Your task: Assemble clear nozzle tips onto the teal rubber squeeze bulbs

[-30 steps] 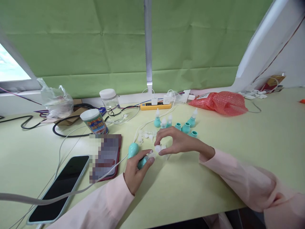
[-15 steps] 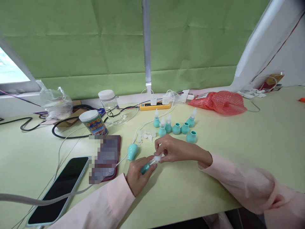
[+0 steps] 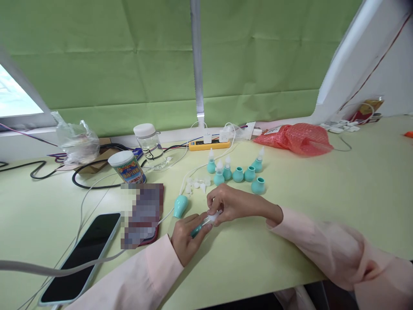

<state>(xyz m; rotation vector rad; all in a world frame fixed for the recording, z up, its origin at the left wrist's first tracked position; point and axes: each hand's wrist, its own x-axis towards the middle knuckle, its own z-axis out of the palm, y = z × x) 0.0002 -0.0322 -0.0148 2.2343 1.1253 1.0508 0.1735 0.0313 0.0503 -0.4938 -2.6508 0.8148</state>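
Observation:
My left hand [image 3: 189, 237] is closed around the teal bulb of a small nasal aspirator [image 3: 196, 229], its clear part poking out between thumb and fingers. At that clear end, my right hand [image 3: 227, 202] pinches the whitish translucent nozzle tip [image 3: 212, 217]; fingers partly hide it. Behind my hands stand several teal bulbs with clear nozzles fitted, one being this aspirator [image 3: 218, 174]. Beside them are three bulbs with open necks, the closest being this open bulb [image 3: 258, 186]. Loose translucent tips [image 3: 201, 186] lie in a small pile. Left of it rests another teal bulb [image 3: 180, 206].
Left of my hands lie a black-screened phone [image 3: 82, 258] and a dark red phone-like item [image 3: 158, 228], partly blurred. Behind are a printed can [image 3: 129, 170], a clear bottle [image 3: 150, 148], a yellow power strip [image 3: 209, 146] and red bubble wrap [image 3: 300, 140]. Cables cross the table.
My right fingers have shifted slightly to the left and changed their pinch around the nozzle tip. The left hand keeps its hold, and the view has moved a little.

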